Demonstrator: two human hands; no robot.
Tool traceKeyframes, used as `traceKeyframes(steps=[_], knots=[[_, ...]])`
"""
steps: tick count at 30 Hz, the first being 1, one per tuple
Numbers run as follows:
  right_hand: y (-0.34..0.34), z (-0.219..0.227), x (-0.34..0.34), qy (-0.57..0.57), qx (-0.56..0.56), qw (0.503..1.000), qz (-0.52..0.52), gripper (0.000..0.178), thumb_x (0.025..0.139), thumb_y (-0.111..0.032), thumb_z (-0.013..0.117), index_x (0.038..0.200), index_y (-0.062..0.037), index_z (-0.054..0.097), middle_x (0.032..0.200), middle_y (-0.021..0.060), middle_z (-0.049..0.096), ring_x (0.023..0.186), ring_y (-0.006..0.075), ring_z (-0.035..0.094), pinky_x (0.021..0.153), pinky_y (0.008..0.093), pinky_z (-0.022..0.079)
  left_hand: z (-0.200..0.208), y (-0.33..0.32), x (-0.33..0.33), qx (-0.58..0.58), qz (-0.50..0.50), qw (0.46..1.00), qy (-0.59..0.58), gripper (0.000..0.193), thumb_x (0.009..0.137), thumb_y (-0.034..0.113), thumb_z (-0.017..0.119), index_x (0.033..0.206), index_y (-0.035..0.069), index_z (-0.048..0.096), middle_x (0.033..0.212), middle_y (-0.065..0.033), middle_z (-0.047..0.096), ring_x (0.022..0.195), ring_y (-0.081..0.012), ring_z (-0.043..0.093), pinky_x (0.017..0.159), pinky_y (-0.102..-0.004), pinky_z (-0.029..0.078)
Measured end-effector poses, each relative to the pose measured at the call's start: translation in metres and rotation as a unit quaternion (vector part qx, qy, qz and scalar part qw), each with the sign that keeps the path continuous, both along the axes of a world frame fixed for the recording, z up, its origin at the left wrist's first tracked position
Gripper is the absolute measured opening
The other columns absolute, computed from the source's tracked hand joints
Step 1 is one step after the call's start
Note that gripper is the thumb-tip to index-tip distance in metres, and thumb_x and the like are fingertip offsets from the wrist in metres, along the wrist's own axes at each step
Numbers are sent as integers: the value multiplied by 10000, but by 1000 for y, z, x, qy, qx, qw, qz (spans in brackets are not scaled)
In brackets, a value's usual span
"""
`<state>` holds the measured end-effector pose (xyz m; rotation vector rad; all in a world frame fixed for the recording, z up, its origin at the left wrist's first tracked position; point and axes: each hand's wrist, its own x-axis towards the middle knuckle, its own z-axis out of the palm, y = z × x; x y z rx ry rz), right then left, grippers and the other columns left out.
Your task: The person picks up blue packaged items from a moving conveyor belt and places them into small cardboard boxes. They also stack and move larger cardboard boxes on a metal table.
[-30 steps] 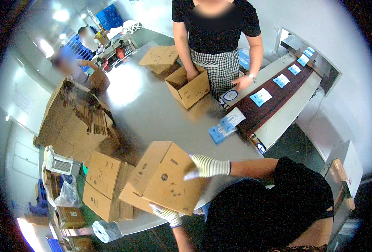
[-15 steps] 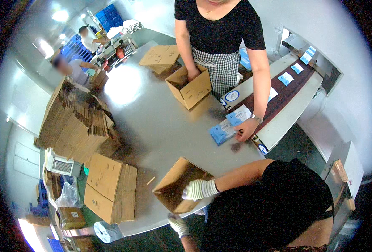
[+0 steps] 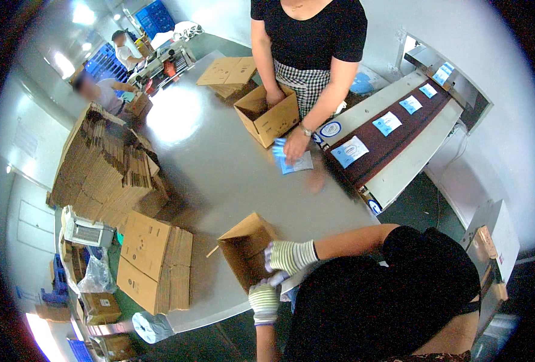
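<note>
A brown cardboard box [image 3: 235, 244] with its open side toward me sits at the table's near edge, its inside in shadow. My right hand [image 3: 291, 256], in a striped knit glove, reaches over the right side of the box, fingers bent round its edge. Below it, my left hand [image 3: 264, 301], gloved alike, grips the box's near edge. The two hands almost meet at that corner. Where the fingertips press is partly hidden. I see no other thing in either hand.
Flat cartons [image 3: 153, 262] stand left of the box, with a taller stack [image 3: 98, 169] behind. Across the grey table [image 3: 213, 181], a person in black has one hand in another box [image 3: 270, 117] and the other on blue-white packets [image 3: 296, 163]. A conveyor [image 3: 394, 133] carries more packets.
My left hand has risen from below the table edge onto the box. My right hand has moved from inside it to its right edge. The co-worker's hand brought packets toward their box.
</note>
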<state>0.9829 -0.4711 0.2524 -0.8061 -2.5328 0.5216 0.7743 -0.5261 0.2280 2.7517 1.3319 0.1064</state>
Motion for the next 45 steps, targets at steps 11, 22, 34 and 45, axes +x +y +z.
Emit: traceKeyframes(steps=[11, 22, 34, 45], knots=[[-29, -43, -38, -229, 142, 963, -28, 135, 750, -221, 537, 702, -131, 627, 712, -1, 609, 774, 188, 569, 775, 339, 422, -5, -14, 13, 40, 70, 997, 13, 227, 740, 337, 626, 789, 122, 569, 735, -59, 572, 708, -240, 582, 673, -388, 430], [-31, -44, -35, -202, 159, 966, -25, 137, 776, -214, 524, 724, -127, 616, 727, 2, 607, 771, 191, 566, 765, 349, 430, -9, -19, 16, 43, 82, 996, 6, 229, 729, 331, 620, 778, 117, 554, 738, -67, 565, 703, -246, 577, 678, -376, 431], [-28, -47, -33, -165, 184, 969, -19, 144, 781, -208, 516, 721, -120, 612, 710, 5, 600, 747, 194, 567, 748, 346, 430, -5, -19, 17, 48, 90, 995, 0, 213, 720, 314, 627, 752, 115, 557, 710, -65, 565, 671, -246, 573, 657, -376, 427], [-26, -49, -33, -170, 162, 971, -32, 150, 781, -210, 509, 712, -130, 616, 693, -9, 597, 742, 182, 568, 758, 338, 425, -1, -15, 19, 39, 87, 995, 5, 241, 738, 334, 620, 754, 105, 544, 705, -73, 561, 666, -250, 567, 649, -379, 423]])
